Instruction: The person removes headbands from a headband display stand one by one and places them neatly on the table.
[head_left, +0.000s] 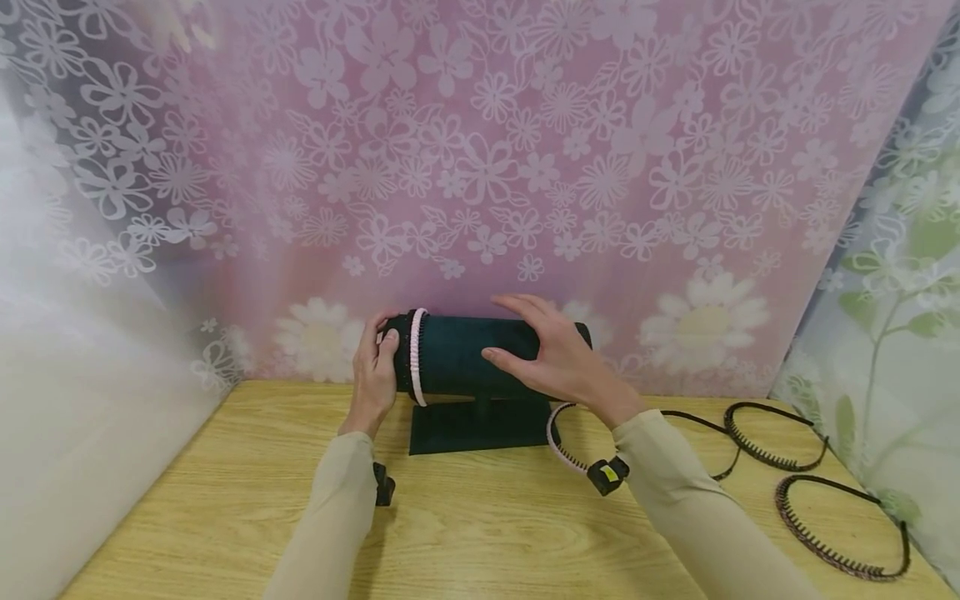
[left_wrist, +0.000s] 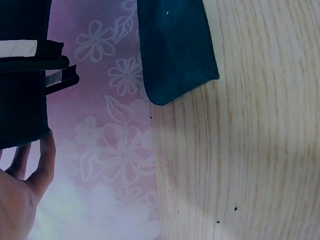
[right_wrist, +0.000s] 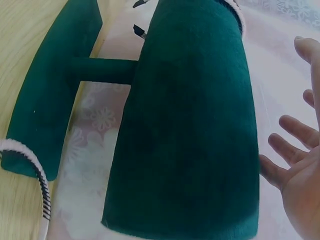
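A dark green velvet roll-shaped headband display stand (head_left: 457, 354) stands on its flat base (head_left: 480, 427) near the table's back edge. At its left end my left hand (head_left: 372, 371) grips the roll, thumb in front and fingers over the top. Close to that thumb, a pale pink headband (head_left: 417, 358) and a black headband (head_left: 409, 333) sit side by side around the roll. Their ends jut past its edge in the left wrist view. My right hand (head_left: 555, 354), fingers spread and thumb apart, is by the roll's right half. The right wrist view shows it holding nothing.
On the wooden table (head_left: 480, 533), another pink headband (head_left: 552, 437) lies by the base's right corner. Several dark toothed headbands, including a brownish one (head_left: 806, 546), lie farther right. A flowered pink curtain (head_left: 487, 167) hangs behind, with pale sheets at both sides.
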